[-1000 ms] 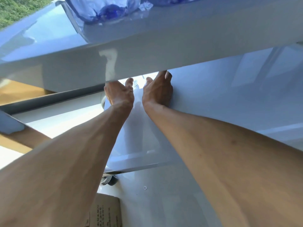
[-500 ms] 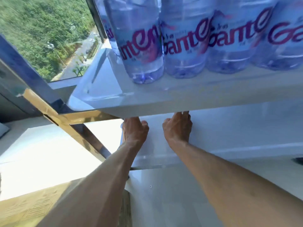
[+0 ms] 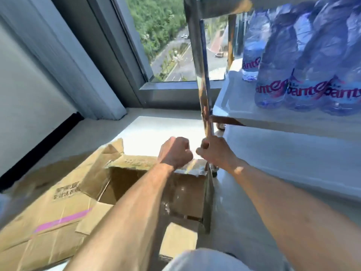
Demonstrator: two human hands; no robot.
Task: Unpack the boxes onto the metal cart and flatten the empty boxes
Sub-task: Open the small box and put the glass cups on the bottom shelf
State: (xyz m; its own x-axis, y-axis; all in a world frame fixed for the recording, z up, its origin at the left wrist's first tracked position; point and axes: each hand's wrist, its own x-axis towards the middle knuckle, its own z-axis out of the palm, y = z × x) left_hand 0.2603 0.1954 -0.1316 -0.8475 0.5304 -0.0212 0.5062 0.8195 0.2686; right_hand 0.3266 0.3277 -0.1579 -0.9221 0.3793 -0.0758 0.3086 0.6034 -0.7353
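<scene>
**Hands come out from under the shelf, back toward the box**

Both hands have come out from under the cart's lower shelf, where they were pressed side by side half a second ago, and now hang together above the open cardboard box (image 3: 125, 184) on the floor. Motion blur softens them. The left hand (image 3: 174, 152) is curled into a loose fist with nothing visible in its grip. The right hand (image 3: 214, 153) is also curled, close to the metal cart (image 3: 203, 90) at its corner post; whether its grip closes on the post I cannot tell.

Shrink-wrapped water bottles (image 3: 304, 75) stand on the cart's middle shelf, near its left edge. The box sits just beside the cart's near-left corner, flaps up, and what I can see of its inside looks empty.

If so, flattening seems next. I'd drag it away from the post first, then break the bottom seam before pressing the walls down, so the flaps don't catch on the cart.
</scene>
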